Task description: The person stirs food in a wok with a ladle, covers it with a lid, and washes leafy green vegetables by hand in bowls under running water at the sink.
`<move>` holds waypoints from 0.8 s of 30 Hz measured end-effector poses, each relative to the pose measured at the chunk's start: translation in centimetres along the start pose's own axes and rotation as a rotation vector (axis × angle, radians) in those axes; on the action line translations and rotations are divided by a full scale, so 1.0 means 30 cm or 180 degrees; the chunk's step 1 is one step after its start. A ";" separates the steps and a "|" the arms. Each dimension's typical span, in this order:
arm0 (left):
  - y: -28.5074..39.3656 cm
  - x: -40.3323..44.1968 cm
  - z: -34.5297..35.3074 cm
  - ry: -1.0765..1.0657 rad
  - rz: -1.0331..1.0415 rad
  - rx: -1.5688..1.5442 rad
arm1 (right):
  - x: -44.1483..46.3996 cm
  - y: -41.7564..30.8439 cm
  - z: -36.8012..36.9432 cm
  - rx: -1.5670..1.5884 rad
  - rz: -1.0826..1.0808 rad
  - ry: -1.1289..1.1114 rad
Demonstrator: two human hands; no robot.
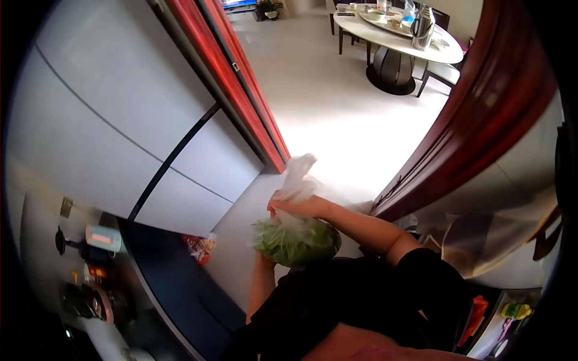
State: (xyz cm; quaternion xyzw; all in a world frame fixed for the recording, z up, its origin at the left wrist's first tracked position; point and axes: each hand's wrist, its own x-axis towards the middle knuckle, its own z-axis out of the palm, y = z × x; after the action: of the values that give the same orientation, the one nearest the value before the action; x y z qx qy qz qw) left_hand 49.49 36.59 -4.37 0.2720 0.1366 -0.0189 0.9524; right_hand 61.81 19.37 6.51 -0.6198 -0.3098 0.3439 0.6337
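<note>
A clear plastic bag (299,176) of green leafy vegetables (295,242) is held in front of my body. My right hand (295,206) is closed around the gathered neck of the bag, and the loose plastic sticks up above the fingers. The leaves bulge out below that grip. My left hand (264,260) is at the lower left side of the bag, against or under the greens. Its fingers are hidden behind the bag, so their grip does not show.
A red door frame (265,114) stands ahead on the left, another red frame (463,120) on the right. Beyond is a round dining table (391,39) with dishes and a metal jug (423,29). A dark counter (174,283) with appliances runs along the left.
</note>
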 end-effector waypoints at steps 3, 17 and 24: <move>0.033 0.200 0.049 -0.0351 -0.0065 -0.0047 | 0.196 0.275 -0.238 -0.1857 -0.0563 0.0994; -0.300 1.250 0.383 -0.2724 -0.2045 0.4248 | -0.053 0.599 -1.482 0.1080 -0.0010 0.4516; -0.514 1.805 0.465 -0.1515 -0.2176 0.4017 | -0.480 1.251 -2.038 0.1908 0.1085 0.5955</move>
State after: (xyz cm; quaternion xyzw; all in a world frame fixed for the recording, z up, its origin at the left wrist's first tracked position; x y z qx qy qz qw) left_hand 103.36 18.23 -15.56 0.6968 -0.0327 -0.4460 0.5608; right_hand 101.72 -27.63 -32.92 -0.4920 0.5069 -0.1325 0.6953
